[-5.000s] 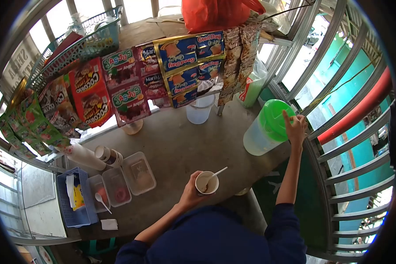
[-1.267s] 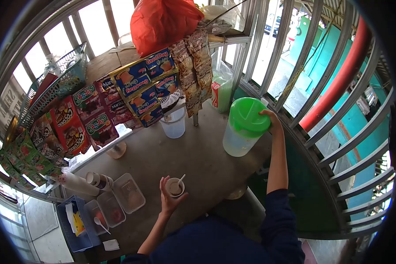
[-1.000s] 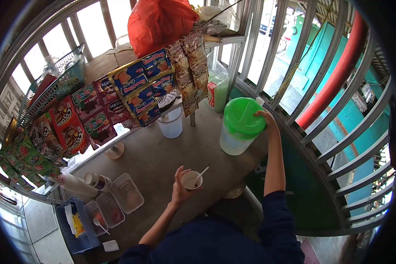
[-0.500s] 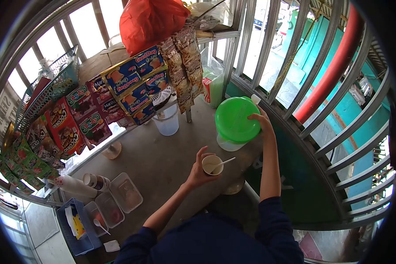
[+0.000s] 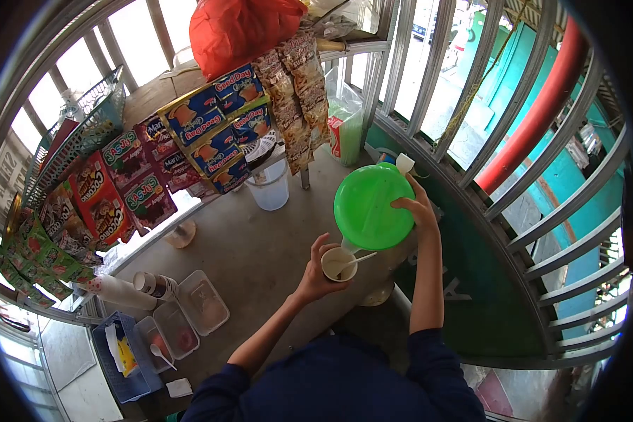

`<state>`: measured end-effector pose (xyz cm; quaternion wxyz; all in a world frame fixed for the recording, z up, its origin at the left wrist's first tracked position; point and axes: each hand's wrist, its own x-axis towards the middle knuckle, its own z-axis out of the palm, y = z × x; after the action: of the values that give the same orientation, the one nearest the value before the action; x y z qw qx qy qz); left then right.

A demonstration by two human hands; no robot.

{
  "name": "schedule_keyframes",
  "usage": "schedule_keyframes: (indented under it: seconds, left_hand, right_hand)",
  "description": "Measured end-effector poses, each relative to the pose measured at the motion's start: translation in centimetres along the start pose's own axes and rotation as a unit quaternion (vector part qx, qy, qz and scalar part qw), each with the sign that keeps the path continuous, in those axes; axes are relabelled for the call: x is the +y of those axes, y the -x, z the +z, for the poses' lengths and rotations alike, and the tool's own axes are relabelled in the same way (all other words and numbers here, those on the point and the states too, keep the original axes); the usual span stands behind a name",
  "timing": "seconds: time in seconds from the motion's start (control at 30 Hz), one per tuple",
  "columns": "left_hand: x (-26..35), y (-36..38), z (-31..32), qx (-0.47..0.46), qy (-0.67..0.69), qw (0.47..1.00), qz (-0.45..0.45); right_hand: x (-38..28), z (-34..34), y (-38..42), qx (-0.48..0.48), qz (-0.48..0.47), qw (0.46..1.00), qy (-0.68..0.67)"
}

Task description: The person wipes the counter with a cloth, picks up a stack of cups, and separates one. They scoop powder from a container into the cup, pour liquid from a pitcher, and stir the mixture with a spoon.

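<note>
My left hand (image 5: 312, 280) is wrapped around a small paper cup (image 5: 328, 265), held with its mouth up. A white plastic spoon (image 5: 363, 259) stands in the cup, its handle leaning out to the right. My right hand (image 5: 422, 212) grips a pitcher with a bright green lid (image 5: 371, 209), thumb resting on the lid. The pitcher is tipped toward the cup, and its clear lower edge is close to the rim. Whether liquid is flowing out cannot be made out. The pitcher's handle is mostly hidden by my fingers.
Strips of drink sachets (image 5: 204, 141) hang across the counter's far side. A clear bucket (image 5: 269, 188) stands behind the cup. At left are stacked cups (image 5: 123, 294), plastic containers (image 5: 202, 306) and a blue basket (image 5: 137, 380). Metal railings (image 5: 464, 91) curve along the right.
My right hand has brought the green-lidded pitcher nearer to the cup and tilted it. My left hand with the cup has stayed almost in place.
</note>
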<state>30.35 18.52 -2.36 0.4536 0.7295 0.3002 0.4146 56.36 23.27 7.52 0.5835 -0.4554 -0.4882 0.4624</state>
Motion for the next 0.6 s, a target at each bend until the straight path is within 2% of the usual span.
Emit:
schedule_keyframes:
  seconds: [0.23,0.3,0.4,0.6]
  left_hand:
    - [-0.2,1.1,0.1,0.008,0.017,1.0,-0.014]
    - [0.0,1.2,0.1,0.012,0.015,1.0,-0.014]
    - [0.0,1.2,0.0,0.014,0.005,1.0,-0.009]
    - [-0.1,1.5,0.0,0.019,0.008,1.0,-0.001]
  right_hand:
    - [0.6,0.9,0.9,0.043,-0.002,0.998,0.045]
    - [0.7,0.6,0.7,-0.015,-0.013,1.0,0.013]
    - [0.8,1.2,0.9,0.014,-0.008,1.0,0.026]
    - [0.5,1.3,0.9,0.0,-0.008,1.0,0.023]
